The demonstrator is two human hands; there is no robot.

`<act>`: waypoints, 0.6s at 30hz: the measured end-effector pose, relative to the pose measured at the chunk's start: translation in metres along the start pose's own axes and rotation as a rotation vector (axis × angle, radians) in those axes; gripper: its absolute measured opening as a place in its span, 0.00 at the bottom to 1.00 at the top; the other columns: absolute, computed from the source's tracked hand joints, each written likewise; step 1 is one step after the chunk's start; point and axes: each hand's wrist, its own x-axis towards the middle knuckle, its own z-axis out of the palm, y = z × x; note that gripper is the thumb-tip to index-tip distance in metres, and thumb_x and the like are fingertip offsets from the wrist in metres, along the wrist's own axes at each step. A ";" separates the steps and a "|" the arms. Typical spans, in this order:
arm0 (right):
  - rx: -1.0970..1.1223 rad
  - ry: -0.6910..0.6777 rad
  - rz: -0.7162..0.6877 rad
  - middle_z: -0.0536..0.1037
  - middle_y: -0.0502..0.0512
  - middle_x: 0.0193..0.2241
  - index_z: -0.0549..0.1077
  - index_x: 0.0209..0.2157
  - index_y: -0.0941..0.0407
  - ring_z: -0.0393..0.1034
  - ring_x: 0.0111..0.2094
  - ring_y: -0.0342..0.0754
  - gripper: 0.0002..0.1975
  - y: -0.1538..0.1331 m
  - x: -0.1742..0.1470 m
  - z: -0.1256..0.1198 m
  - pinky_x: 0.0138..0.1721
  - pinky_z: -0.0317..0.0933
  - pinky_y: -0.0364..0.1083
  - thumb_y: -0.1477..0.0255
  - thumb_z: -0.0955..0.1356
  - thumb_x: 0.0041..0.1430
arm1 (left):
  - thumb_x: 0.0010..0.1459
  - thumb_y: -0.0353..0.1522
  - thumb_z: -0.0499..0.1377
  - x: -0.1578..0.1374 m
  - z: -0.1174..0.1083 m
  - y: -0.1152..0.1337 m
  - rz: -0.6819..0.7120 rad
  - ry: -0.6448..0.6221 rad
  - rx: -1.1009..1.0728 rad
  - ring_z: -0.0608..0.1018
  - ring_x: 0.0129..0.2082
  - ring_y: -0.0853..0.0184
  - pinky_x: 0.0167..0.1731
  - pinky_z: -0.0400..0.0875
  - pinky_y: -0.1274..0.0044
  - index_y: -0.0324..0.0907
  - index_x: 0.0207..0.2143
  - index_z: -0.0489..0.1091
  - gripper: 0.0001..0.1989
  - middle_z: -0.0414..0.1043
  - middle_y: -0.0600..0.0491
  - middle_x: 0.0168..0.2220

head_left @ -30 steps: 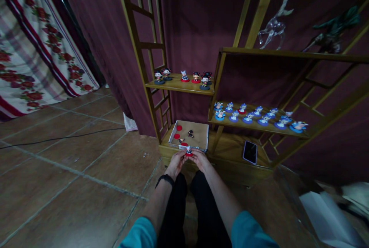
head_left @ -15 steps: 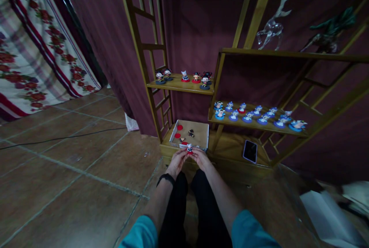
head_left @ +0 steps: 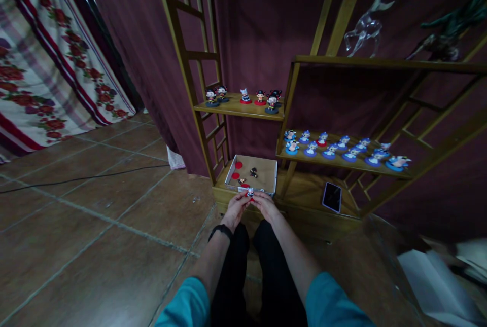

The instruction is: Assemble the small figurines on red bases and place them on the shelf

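Between my two hands is a small white-and-dark figurine on a red round base. My left hand pinches it from the left, and my right hand grips it from the right. Both hands are closed at the near edge of a shallow cardboard box. Inside that box lie red discs, a dark figurine and another small figurine on its side.
Black-haired and red-based figurines stand on the upper left shelf. Several blue-based figurines fill the lower right shelf. A phone lies on the bottom board. A glass deer and a green statue stand higher up.
The view has shifted slightly, so the shelves appear a little larger and farther right. Both hands stay on the figurine in nearly the same place.
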 end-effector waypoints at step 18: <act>-0.057 -0.028 0.046 0.77 0.52 0.30 0.73 0.28 0.56 0.72 0.34 0.46 0.11 -0.003 -0.005 0.002 0.43 0.63 0.49 0.74 0.72 0.37 | 0.33 0.26 0.66 0.008 -0.003 -0.010 0.121 0.071 0.070 0.70 0.21 0.74 0.26 0.61 0.80 0.35 0.31 0.72 0.17 0.73 0.51 0.25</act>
